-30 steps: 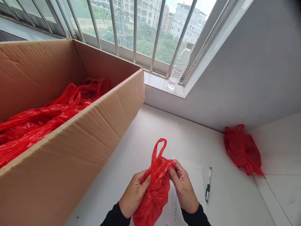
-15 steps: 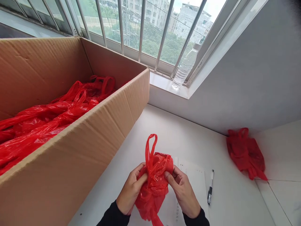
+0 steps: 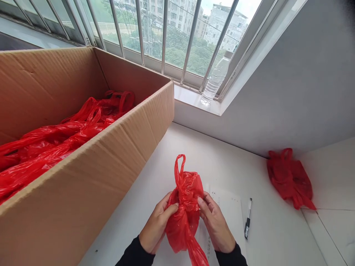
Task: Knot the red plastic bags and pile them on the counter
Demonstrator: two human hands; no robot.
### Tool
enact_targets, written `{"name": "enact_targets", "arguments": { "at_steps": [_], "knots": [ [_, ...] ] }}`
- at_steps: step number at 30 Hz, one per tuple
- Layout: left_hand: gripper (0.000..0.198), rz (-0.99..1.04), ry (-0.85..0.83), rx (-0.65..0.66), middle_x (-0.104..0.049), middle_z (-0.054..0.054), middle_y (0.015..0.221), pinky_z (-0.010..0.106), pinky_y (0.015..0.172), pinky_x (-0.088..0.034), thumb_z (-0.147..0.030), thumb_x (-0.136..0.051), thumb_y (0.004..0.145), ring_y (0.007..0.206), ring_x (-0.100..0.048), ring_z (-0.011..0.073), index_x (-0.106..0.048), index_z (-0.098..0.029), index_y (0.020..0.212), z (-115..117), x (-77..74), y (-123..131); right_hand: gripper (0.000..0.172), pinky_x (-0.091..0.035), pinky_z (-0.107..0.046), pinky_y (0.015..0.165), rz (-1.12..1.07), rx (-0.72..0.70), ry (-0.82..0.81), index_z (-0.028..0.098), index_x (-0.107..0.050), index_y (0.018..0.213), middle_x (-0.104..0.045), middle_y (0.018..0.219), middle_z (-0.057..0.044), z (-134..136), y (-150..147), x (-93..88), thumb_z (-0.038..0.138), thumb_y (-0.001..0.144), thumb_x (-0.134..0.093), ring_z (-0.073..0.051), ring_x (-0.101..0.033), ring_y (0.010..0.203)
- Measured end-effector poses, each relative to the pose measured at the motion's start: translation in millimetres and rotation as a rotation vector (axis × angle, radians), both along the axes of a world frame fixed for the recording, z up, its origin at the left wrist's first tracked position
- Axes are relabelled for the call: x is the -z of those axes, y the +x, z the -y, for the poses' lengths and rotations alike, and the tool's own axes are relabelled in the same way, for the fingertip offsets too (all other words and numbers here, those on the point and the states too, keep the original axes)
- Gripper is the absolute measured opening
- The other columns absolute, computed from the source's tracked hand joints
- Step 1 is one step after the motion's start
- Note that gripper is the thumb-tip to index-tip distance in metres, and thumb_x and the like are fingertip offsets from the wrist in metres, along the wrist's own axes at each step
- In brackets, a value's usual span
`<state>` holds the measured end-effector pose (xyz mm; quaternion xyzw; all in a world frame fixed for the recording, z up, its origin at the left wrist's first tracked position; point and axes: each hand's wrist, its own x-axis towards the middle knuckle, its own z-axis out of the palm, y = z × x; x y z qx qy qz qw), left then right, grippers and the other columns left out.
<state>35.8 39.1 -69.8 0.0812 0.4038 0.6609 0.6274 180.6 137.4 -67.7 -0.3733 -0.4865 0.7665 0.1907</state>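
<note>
Between my two hands is a red plastic bag (image 3: 184, 210), knotted in the middle, with one handle loop standing up and a loose tail hanging toward me. My left hand (image 3: 158, 223) grips its left side, thumb on top near the knot. On the right side, my right hand (image 3: 216, 221) pinches the bag with thumb and fingers. What the bag contains is hidden by the plastic. Beneath it lies a white sheet of paper (image 3: 231, 218) with small printed marks, partly covered by the bag and my right hand.
A large cardboard box (image 3: 133, 138) at the left holds several red plastic bags (image 3: 69, 129). A pen (image 3: 248, 218) lies right of the paper. Another red bag (image 3: 290, 179) rests by the wall. A clear bottle (image 3: 216, 79) stands on the windowsill (image 3: 185, 95) before barred glass.
The bag in my hands has turned and tilted slightly, its tail swinging to the right and its knot showing more plainly. Both hands keep hold of it. The view has shifted a little.
</note>
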Motion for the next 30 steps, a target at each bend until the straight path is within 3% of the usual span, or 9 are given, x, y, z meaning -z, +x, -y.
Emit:
{"name": "enact_targets", "arguments": {
  "at_steps": [5, 9, 14, 18, 23, 27, 30],
  "knots": [
    [0.042, -0.097, 0.024, 0.019, -0.069, 0.009, 0.121, 0.036, 0.097, -0.047, -0.025, -0.077, 0.077, 0.115, -0.059, 0.0299, -0.068, -0.021, 0.118, -2, -0.4, 2, 0.040, -0.048, -0.038, 0.093, 0.012, -0.111, 0.068, 0.022, -0.062, 0.120, -0.068, 0.115, -0.008, 5, -1, -3.4, 0.042, 0.086, -0.068, -0.024, -0.060, 0.100],
    [0.035, -0.131, -0.011, 0.022, -0.066, 0.008, 0.126, 0.036, 0.096, -0.048, -0.036, -0.070, 0.084, 0.118, -0.056, 0.0298, -0.069, -0.022, 0.116, -1, 0.1, 4, 0.038, -0.048, -0.037, 0.090, 0.007, -0.036, 0.090, 0.021, -0.064, 0.121, -0.069, 0.115, -0.009, 6, 1, 1.4, 0.041, 0.089, -0.065, -0.024, -0.061, 0.098],
    [0.045, -0.005, 0.014, 0.123, -0.061, 0.010, 0.132, 0.038, 0.090, -0.051, -0.037, -0.063, 0.090, 0.120, -0.056, 0.0301, -0.058, -0.025, 0.133, 5, -4.1, 2, 0.038, -0.050, -0.041, 0.093, -0.058, 0.076, -0.040, 0.022, -0.062, 0.123, -0.070, 0.116, -0.010, 3, 5, 5.6, 0.042, 0.091, -0.061, -0.026, -0.064, 0.103],
    [0.053, -0.067, 0.044, 0.094, -0.061, 0.013, 0.132, 0.036, 0.092, -0.051, -0.029, -0.075, 0.081, 0.122, -0.055, 0.0309, -0.058, -0.021, 0.131, 3, -2.5, 1, 0.043, -0.050, -0.043, 0.097, -0.075, 0.062, -0.095, 0.024, -0.059, 0.127, -0.067, 0.123, -0.010, 6, 2, -1.7, 0.046, 0.090, -0.061, -0.027, -0.063, 0.110],
    [0.046, -0.079, 0.019, 0.061, -0.061, 0.015, 0.131, 0.036, 0.086, -0.054, -0.032, -0.069, 0.086, 0.119, -0.057, 0.0310, -0.058, -0.019, 0.129, 1, 3.4, 1, 0.055, -0.046, -0.046, 0.105, -0.069, -0.006, -0.035, 0.026, -0.052, 0.132, -0.062, 0.131, -0.010, 13, 0, -6.8, 0.045, 0.084, -0.070, -0.028, -0.059, 0.118],
    [0.045, -0.097, -0.052, 0.128, -0.060, 0.014, 0.131, 0.038, 0.073, -0.057, -0.037, -0.061, 0.090, 0.108, -0.063, 0.0320, -0.055, -0.020, 0.131, 7, 3.7, 1, 0.048, -0.048, -0.044, 0.103, -0.037, -0.001, -0.008, 0.027, -0.055, 0.128, -0.063, 0.130, -0.010, 11, 5, -0.8, 0.041, 0.085, -0.069, -0.027, -0.059, 0.118],
    [0.053, -0.134, 0.020, 0.139, -0.061, 0.013, 0.130, 0.039, 0.080, -0.055, -0.036, -0.067, 0.086, 0.112, -0.060, 0.0325, -0.052, -0.023, 0.135, 9, 1.0, 2, 0.048, -0.047, -0.046, 0.104, -0.032, 0.010, 0.006, 0.028, -0.054, 0.129, -0.062, 0.130, -0.009, 12, 5, -0.4, 0.042, 0.085, -0.068, -0.028, -0.058, 0.119]
  ]
}}
